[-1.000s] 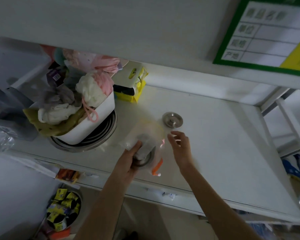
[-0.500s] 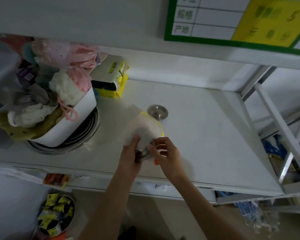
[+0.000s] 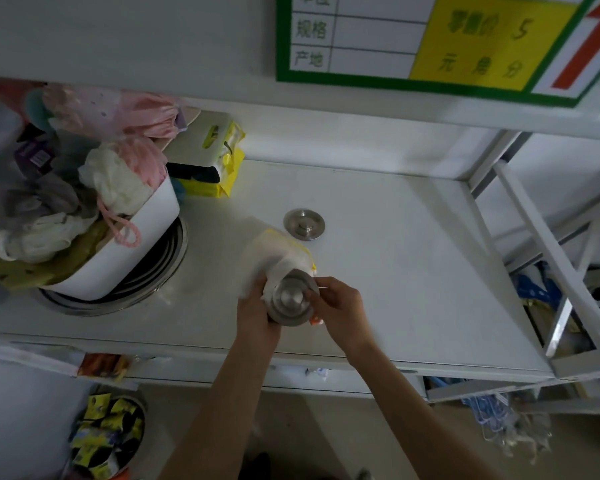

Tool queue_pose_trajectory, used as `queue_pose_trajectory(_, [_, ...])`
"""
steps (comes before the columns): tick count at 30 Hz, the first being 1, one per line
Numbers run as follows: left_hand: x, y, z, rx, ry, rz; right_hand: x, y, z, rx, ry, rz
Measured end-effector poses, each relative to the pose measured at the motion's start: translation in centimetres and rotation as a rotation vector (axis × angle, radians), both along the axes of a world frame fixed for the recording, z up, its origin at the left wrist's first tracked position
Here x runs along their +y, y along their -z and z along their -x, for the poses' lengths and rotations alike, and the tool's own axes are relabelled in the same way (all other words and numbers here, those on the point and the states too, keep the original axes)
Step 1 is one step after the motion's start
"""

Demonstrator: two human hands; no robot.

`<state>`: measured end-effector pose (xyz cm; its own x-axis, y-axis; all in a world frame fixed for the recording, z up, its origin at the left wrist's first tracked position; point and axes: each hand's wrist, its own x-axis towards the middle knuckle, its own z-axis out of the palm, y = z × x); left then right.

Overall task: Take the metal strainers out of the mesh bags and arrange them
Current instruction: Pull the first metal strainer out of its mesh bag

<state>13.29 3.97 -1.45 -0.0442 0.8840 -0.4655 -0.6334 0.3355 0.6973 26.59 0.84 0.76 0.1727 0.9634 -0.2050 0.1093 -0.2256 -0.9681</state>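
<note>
A round metal strainer (image 3: pixel 290 301) sticks out of the open end of a white mesh bag (image 3: pixel 274 249) with a yellow edge, held just above the white shelf (image 3: pixel 413 265). My left hand (image 3: pixel 255 315) grips the bag around the strainer from the left. The fingers of my right hand (image 3: pixel 338 308) pinch the strainer's right rim, beside a small orange tag. A second metal strainer (image 3: pixel 304 223) lies bare on the shelf, a little behind the bag.
A white tub (image 3: pixel 118 261) full of cloths and puffs stands on stacked metal rings at the left. Yellow sponge packs (image 3: pixel 215 164) lie behind it. A price sign (image 3: pixel 430 39) hangs on the upper shelf edge. Shelf frame bars rise at the right.
My right hand came over from the open air to the bag's mouth and took the strainer's rim. The strainer now shows outside the bag. The view shifted right and upward.
</note>
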Motion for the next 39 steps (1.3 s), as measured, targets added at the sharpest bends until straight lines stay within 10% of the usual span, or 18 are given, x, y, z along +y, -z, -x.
queue_pose_trajectory(9, [0.9, -0.4, 1.5, -0.018, -0.166, 0.009, 3.0, -0.6, -1.0, 0.223, 0.123, 0.104])
queue_pose_trajectory(27, [0.5, -2.9, 6.5, 0.107, -0.096, -0.168, 9.5, 1.4, -1.4, -0.991, -0.049, 0.043])
queue_pose_trajectory(31, [0.5, -3.1, 5.0, 0.116, -0.053, -0.185, 5.6, -1.4, 0.2, -0.779, -0.041, -0.236])
queue_pose_trajectory(39, [0.4, -3.3, 1.2, 0.186, -0.050, -0.140, 0.9, -2.1, 0.9, 0.191, -0.033, 0.155])
